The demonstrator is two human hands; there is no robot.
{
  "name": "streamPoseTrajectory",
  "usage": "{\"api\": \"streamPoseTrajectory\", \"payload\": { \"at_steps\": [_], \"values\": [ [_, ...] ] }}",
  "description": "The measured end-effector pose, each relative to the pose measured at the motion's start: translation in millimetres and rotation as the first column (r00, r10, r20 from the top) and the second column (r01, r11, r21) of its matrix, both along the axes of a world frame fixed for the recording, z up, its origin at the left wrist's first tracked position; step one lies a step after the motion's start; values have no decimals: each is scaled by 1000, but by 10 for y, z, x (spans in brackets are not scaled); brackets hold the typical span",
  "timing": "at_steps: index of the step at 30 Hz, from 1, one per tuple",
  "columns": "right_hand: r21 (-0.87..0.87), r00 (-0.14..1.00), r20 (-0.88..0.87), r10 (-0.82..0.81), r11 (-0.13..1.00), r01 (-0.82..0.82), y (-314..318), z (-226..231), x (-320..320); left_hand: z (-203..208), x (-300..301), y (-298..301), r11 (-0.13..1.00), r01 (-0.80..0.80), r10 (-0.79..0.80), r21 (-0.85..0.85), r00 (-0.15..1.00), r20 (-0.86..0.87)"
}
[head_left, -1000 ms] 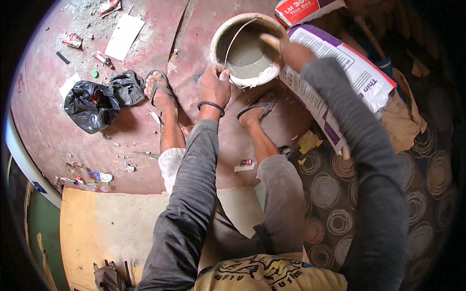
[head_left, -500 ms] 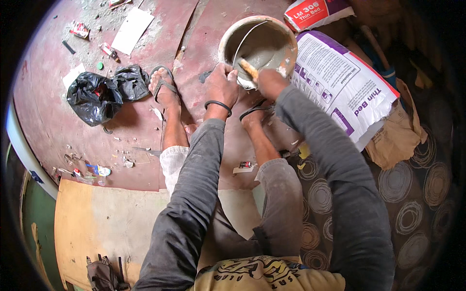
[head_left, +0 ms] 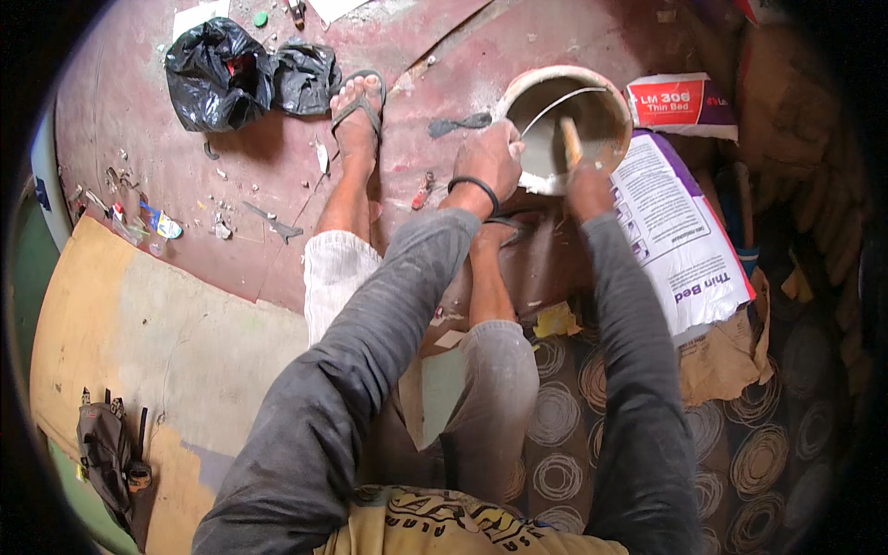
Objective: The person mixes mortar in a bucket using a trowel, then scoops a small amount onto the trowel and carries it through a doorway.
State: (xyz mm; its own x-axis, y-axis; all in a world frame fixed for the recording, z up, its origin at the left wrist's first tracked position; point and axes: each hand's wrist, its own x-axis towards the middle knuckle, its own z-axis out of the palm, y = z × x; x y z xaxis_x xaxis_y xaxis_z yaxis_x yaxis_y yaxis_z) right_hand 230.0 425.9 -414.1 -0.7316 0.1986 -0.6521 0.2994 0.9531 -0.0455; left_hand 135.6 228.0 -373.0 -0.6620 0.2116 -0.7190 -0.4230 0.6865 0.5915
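A round bucket (head_left: 622,104) with a pale, mortar-stained rim and a thin wire handle (head_left: 566,96) stands on the floor in front of my feet. Wet grey mortar (head_left: 546,129) lies inside it. Closed at the near left side of the rim is my left hand (head_left: 488,159), a dark band round its wrist. My right hand (head_left: 589,190), slightly blurred, grips a wooden handle (head_left: 572,141) at the bucket's near right side. The tool's other end is not distinguishable in the mortar.
A white and purple paper sack (head_left: 661,222) lies right of the bucket, with a torn red piece of sack (head_left: 673,106) beyond. Black plastic bags (head_left: 217,79) sit left of my sandalled foot (head_left: 356,125). Scraps litter the reddish floor. A backpack (head_left: 106,453) rests at lower left.
The whole view has shifted, so the bucket appears lower and farther right. The wooden handle has swung from leaning left to nearly upright. My left hand stays at the rim.
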Motion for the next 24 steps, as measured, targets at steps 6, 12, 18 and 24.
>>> {"api": "streamPoseTrajectory", "payload": {
  "at_steps": [6, 12, 18, 24],
  "values": [
    [-218, 949, 203, -243, 933, 286, 99, 144, -383, 9, 13, -20, 999, -37, 37, -3, 999, 31],
    [-193, 967, 254, -6, 980, 57, 72, 26, -62, 31, -32, -24, 1000, 7, -5, -21, 996, 84],
    [43, 950, 243, -195, 981, 190, 186, 78, -69, -38, -33, 110, 1000, 21, -20, 18, 999, -29],
    [-219, 898, 195, -395, 875, 433, 136, 293, -525, -218, 87, -121, 996, 69, -66, 47, 995, -72]
  ]
}}
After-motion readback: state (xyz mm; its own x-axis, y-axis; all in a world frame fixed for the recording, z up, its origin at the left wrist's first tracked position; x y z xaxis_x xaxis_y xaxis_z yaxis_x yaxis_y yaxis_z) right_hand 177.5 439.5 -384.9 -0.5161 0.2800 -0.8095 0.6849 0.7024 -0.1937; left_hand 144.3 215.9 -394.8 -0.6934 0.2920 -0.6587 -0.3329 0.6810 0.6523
